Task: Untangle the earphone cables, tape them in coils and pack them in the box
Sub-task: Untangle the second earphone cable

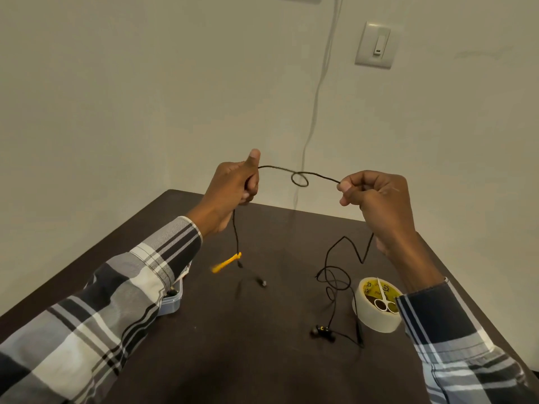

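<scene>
A thin black earphone cable (300, 177) stretches between both hands above the table, with one small loop in its middle. My left hand (233, 191) grips one side, thumb up. My right hand (376, 196) pinches the other side. Below the left hand the cable hangs down to a yellow plug (226, 262), blurred, with a small dark piece (262, 283) beyond it. From the right hand the cable drops in loose loops (335, 278) to the black earbuds (322, 332) lying on the table. A clear plastic box (172, 301) sits partly hidden behind my left sleeve.
A roll of pale tape (376, 319) stands on the dark table (248, 360) at the right, with small scissors (382, 298) lying across it. A white cable (315, 106) hangs down the wall beside a light switch (376, 45).
</scene>
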